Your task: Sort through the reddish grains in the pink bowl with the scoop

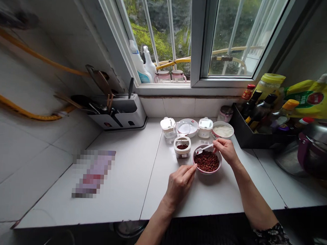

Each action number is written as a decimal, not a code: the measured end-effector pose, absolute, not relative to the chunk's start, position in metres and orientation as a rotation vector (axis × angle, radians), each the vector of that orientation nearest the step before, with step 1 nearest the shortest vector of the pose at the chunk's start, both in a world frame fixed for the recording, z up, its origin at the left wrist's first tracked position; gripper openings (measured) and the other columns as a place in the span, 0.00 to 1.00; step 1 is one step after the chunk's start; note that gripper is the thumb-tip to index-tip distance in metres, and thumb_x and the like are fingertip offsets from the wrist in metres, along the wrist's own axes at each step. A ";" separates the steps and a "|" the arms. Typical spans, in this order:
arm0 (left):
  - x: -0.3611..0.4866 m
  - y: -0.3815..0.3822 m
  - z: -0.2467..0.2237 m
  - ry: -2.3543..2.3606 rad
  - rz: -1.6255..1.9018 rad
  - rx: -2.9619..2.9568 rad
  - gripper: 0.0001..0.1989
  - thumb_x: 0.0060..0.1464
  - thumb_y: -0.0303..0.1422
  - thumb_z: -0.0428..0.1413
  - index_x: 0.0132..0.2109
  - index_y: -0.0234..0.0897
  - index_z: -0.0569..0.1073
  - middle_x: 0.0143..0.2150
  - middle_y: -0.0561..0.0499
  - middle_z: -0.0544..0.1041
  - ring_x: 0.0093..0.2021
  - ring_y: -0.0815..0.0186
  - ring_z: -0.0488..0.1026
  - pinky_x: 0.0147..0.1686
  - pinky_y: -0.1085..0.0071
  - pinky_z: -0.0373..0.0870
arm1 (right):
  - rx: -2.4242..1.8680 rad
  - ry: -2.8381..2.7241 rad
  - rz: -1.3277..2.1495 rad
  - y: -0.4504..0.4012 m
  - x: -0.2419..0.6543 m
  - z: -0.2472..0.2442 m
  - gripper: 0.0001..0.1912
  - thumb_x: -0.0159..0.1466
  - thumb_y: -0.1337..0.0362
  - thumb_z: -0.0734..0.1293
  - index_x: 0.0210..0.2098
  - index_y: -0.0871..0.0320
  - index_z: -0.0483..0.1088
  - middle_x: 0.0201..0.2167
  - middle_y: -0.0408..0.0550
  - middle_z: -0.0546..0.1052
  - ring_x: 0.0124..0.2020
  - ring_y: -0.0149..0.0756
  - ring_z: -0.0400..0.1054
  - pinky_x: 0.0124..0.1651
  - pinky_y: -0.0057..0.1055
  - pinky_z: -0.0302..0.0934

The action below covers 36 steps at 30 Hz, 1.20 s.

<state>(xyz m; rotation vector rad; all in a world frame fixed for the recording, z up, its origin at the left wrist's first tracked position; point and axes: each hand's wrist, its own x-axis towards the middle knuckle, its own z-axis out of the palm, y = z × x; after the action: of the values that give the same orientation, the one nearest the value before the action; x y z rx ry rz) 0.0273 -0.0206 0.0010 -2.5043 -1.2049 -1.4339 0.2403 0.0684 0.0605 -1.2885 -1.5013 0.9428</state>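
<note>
A pink-rimmed bowl [208,172] full of what look like dark red Sichuan peppercorns [206,160] stands on the counter. My left hand [179,182] pinches its near-left rim between fingertips and thumb. Above the bowl, my right hand [226,151] grips a small white spoon [202,149] by the handle, its bowl end over the peppercorns and pointing left. Just left of the bowl sits a small clear jar [182,151] with some of the same peppercorns inside. A clear lid [183,128] seems to stand raised behind that jar.
Behind are two white-lidded jars [167,124], a bowl of white grains [191,127] and another bowl with white contents [223,130]. A utensil holder [126,114] stands left. To the right are a black bottle tray [243,134] and a metal pot [316,149]. A blurred packet [96,172] lies left.
</note>
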 end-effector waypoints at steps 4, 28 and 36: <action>0.027 -0.020 0.000 -1.208 -1.432 -2.509 0.14 0.66 0.25 0.49 0.54 0.34 0.74 0.40 0.45 0.81 0.38 0.65 0.78 0.37 0.71 0.77 | -1.264 -1.430 0.951 0.071 0.233 0.062 0.16 0.55 0.55 0.66 0.16 0.56 0.67 0.14 0.43 0.71 0.19 0.31 0.64 0.30 0.30 0.61; 0.027 -0.021 0.000 -1.219 -1.413 -2.511 0.14 0.67 0.26 0.48 0.54 0.35 0.74 0.40 0.45 0.81 0.38 0.64 0.78 0.37 0.71 0.77 | -0.948 -1.864 -0.124 0.055 0.210 0.071 0.13 0.68 0.66 0.61 0.27 0.55 0.68 0.23 0.42 0.75 0.26 0.34 0.69 0.51 0.39 0.62; 0.026 -0.020 0.000 -1.218 -1.431 -2.525 0.15 0.65 0.25 0.49 0.56 0.37 0.74 0.41 0.45 0.81 0.40 0.65 0.79 0.39 0.71 0.78 | -1.148 -1.968 0.074 0.062 0.240 0.059 0.15 0.65 0.65 0.62 0.21 0.55 0.65 0.21 0.44 0.75 0.27 0.36 0.68 0.46 0.36 0.62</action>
<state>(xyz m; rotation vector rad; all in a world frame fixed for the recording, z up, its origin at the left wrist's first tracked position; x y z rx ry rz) 0.0255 -0.0203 0.0000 -2.5245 -1.2176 -1.4315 0.2398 0.0616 0.0591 -1.1483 -1.9682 0.0738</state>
